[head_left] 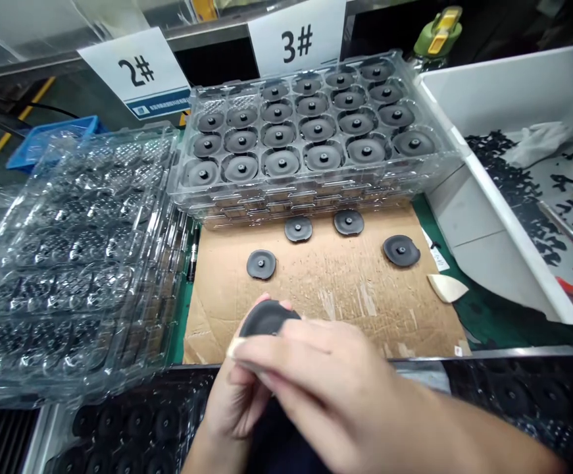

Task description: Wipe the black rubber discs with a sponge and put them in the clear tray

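My left hand [234, 395] grips a round black rubber-like disc [266, 317] from below, just past the near edge of the cardboard. Over the disc's near side, my right hand [335, 375] is closed in a pinch. A small pale piece [235, 346] shows at its fingertips, against the disc's left edge; its kind is not clear. The right fingers hide part of the disc. Loose on the cardboard [325, 283] lie several similar discs, among them a left one [261, 264] and a right one [401, 251] with an uneven edge.
Stacked clear trays [316, 178] full of black discs stand behind the cardboard. More clear trays [69, 263] are piled at left. A white bin [498, 230] with black scraps is at right, near a pale wedge [447, 288]. A green-lidded bottle [438, 36] stands behind.
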